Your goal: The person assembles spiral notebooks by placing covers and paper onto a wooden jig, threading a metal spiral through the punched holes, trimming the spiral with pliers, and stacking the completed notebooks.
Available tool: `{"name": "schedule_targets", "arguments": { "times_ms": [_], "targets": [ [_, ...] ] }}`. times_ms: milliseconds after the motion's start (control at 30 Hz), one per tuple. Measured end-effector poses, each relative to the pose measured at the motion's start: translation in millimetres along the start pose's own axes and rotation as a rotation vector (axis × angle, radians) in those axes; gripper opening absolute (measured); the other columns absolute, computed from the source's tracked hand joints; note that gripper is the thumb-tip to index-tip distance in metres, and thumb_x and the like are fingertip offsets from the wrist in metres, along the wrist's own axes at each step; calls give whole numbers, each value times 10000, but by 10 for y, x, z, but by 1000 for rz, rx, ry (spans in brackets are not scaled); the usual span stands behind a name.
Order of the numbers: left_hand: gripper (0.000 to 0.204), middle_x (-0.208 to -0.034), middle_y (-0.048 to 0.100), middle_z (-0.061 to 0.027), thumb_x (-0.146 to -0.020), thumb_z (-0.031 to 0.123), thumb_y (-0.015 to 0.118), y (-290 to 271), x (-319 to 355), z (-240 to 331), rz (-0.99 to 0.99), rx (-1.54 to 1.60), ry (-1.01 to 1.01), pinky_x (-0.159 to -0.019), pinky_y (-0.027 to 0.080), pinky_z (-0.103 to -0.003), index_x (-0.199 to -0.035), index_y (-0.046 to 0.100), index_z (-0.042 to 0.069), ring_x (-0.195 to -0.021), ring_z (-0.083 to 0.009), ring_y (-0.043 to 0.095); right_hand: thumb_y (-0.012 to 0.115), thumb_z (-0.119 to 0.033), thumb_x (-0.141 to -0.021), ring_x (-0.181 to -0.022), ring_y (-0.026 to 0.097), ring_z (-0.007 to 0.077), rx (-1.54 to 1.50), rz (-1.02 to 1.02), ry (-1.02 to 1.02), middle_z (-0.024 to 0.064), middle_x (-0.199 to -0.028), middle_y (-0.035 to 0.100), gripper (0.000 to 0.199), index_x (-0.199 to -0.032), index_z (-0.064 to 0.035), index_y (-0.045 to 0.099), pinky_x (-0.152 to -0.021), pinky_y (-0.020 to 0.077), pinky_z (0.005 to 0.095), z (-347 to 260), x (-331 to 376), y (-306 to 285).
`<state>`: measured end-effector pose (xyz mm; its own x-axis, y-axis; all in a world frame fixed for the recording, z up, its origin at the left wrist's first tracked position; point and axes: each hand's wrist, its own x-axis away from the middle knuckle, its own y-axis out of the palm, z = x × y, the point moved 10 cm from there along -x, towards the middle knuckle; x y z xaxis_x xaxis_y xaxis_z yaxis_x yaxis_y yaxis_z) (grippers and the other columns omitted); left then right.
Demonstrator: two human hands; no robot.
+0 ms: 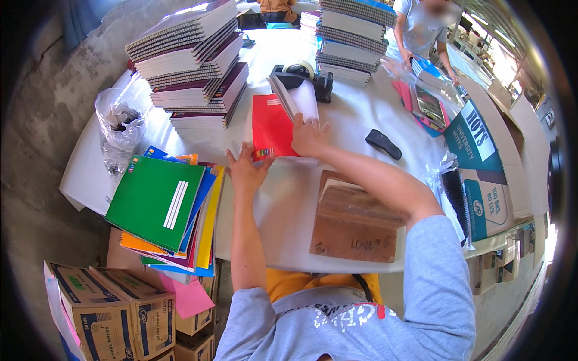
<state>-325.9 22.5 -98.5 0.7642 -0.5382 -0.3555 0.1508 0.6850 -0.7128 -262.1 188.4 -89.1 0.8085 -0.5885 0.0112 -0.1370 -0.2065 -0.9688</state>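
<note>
On the white table (361, 114), left hand (247, 171) and right hand (308, 137) press the red notebook (272, 127).

bare table (355, 114) right of red notebook (272, 127), notebook stacks (195, 66) and tape dispenser (301, 78) blocking behind

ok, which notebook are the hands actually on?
The red notebook flat at table centre, under the left hand and right hand. The green one tops the untouched colourful pile at left.

Bright daylight, perhaps from upper right; glare on white table (361, 114). Fisheye bends edges, black vignette; far background washed out.
</note>
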Motion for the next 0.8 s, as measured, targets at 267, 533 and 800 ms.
{"name": "schedule_targets", "arguments": {
  "times_ms": [267, 533, 800],
  "targets": [
    [515, -1013, 640, -145, -745, 485, 660, -71, 38, 234, 13, 92, 85, -1080, 118, -549, -1021, 612, 53, -1233, -277, 424, 524, 12, -771, -886, 630, 304, -1152, -255, 216, 191, -1023, 606, 413, -1165, -29, 408, -774, 507, 505, 936, -298, 217],
    [437, -1131, 560, -177, -776, 407, 636, 170, -202, -148, -66, 247, -166, -945, 364, -475, -1014, 615, 41, -1175, -433, 402, 576, -157, -792, -851, 644, 253, -1621, -585, 407, 149, -928, 633, 300, -1053, -17, 529, -761, 539, 390, 1192, -280, 432],
    [403, -1069, 547, -226, -778, 368, 633, 117, -446, -112, -90, -236, -174, -841, 430, -426, -987, 615, 25, -1020, -384, 501, 550, -62, -836, -891, 630, 198, -1453, -483, 246, 118, -1035, 625, 287, -1118, -11, 524, -834, 505, 379, 889, -236, 267]
  ]
}}
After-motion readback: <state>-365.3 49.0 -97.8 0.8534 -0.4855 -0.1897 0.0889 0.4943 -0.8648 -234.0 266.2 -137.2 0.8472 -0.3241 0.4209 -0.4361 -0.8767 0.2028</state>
